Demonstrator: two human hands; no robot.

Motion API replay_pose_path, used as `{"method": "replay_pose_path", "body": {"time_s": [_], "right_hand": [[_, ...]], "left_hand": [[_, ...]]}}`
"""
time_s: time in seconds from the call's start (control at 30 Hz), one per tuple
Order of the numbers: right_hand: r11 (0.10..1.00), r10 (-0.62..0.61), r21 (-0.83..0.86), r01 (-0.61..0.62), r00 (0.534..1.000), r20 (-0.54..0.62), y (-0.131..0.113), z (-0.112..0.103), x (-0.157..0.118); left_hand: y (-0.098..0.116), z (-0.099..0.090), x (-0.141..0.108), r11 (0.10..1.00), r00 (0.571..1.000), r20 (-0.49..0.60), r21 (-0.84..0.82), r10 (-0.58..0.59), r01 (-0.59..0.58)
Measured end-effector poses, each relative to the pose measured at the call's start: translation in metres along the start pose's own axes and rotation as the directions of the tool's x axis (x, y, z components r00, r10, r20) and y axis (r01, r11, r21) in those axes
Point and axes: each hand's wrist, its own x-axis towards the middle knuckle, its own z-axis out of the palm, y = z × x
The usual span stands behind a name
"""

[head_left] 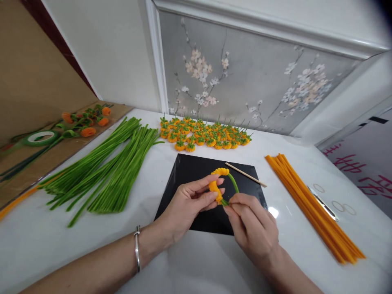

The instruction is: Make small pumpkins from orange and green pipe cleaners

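An orange coiled piece [216, 187] curves in an open ring above a black mat [208, 216]. My left hand [192, 200] pinches its lower left side between thumb and fingers. A green stem [234, 183] arcs from the coil's upper end down to my right hand [251, 220], whose fingers are closed on the green stem close to the coil's lower end. The fingertips of both hands are near each other but apart. On the mat's upper right lies a thin wooden stick [246, 174].
Green stems [122, 171] lie left, orange strips [312, 208] right beside tweezers [324, 203] and clear rings. Several small orange-and-green pieces [211, 142] stand behind the mat. Cardboard at far left bears green tape [41, 138] and orange flowers [88, 131].
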Motion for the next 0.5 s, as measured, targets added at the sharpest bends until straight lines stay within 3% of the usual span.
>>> {"method": "replay_pose_path", "body": {"time_s": [0.27,0.5], "right_hand": [[0.997,-0.055,-0.061,0.053,0.998,-0.027,-0.002,0.0043,0.0027],[0.997,-0.022,-0.072,0.018,0.998,-0.053,-0.0002,0.0015,0.0038]], "left_hand": [[0.0011,0.0083,-0.0014,0.999,1.0,0.002,-0.036,-0.008,0.008],[0.0041,0.0019,-0.0003,0.998,0.999,0.021,-0.036,0.045,-0.045]]}}
